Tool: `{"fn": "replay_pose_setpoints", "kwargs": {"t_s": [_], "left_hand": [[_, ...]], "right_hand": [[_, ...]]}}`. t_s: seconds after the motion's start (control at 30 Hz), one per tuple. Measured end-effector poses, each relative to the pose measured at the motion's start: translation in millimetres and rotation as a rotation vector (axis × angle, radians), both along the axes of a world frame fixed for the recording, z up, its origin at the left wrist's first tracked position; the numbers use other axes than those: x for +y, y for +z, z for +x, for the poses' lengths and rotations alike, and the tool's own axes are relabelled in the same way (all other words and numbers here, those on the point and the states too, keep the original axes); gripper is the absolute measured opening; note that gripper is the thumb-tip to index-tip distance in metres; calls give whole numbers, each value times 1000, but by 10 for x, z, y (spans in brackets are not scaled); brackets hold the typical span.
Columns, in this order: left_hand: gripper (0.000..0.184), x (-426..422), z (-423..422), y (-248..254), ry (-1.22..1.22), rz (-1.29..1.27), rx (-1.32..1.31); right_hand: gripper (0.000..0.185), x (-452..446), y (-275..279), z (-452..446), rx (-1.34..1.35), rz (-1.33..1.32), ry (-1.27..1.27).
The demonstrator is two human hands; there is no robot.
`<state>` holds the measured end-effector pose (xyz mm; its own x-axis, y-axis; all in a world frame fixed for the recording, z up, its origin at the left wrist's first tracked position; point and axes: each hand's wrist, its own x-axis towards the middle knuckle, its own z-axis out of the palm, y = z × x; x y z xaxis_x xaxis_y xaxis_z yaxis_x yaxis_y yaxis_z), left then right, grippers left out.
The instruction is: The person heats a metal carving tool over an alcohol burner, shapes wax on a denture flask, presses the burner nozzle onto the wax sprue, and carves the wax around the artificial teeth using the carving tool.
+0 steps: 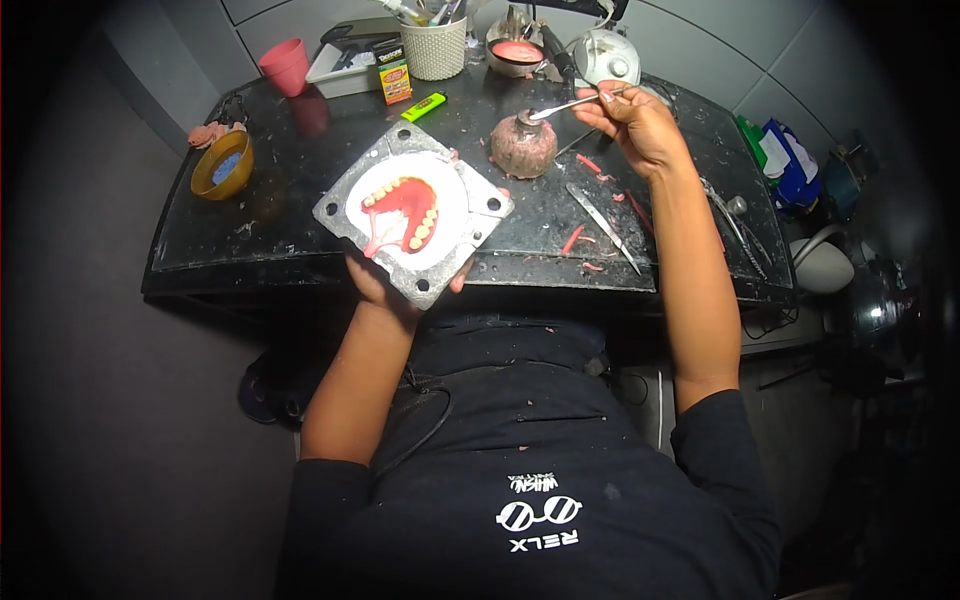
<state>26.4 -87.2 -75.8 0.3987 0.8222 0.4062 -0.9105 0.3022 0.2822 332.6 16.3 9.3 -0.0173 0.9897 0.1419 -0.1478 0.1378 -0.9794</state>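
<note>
My left hand holds up a square metal denture flask from below, tilted toward me, with fingertips showing at its right edges. White plaster fills the flask. Set in it is a red wax denture with a curved row of cream-coloured teeth. Between the fingers of my right hand is a thin metal wax spatula. Its tip is at the top of a round, wax-crusted burner; I cannot make out a flame.
A knife lies among red wax scraps on the black table. Farther back stand a green lighter, a small box, a tool-filled white basket, a pink cup and a bowl of pink wax. A yellow bowl sits left.
</note>
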Motion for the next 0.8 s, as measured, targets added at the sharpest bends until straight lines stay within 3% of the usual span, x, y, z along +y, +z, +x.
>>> {"fn": "replay_pose_setpoints", "kwargs": {"t_s": [0.1, 0.17, 0.2, 0.4, 0.47, 0.57, 0.67, 0.8], "left_hand": [[100, -4, 8, 28, -71, 22, -44], [119, -41, -1, 119, -9, 45, 169], [119, -40, -5, 109, -8, 45, 169], [115, -48, 1, 115, 88, 12, 247], [96, -17, 8, 43, -54, 20, -34], [95, -60, 41, 80, -36, -15, -75], [91, 8, -16, -48, 35, 82, 71], [89, -31, -23, -37, 17, 31, 78]], "right_hand": [[18, -12, -6, -3, -4, -13, -15], [19, -15, -6, -14, -2, -17, -17], [19, -14, -6, -17, -10, -19, -18], [19, -35, 35, -23, 37, -22, -32], [18, -24, 35, -15, 47, -12, -45], [17, 3, 22, 5, 73, 8, -54], [17, -4, 30, -6, 85, 18, -62], [16, -22, 43, -10, 59, 20, -62]]}}
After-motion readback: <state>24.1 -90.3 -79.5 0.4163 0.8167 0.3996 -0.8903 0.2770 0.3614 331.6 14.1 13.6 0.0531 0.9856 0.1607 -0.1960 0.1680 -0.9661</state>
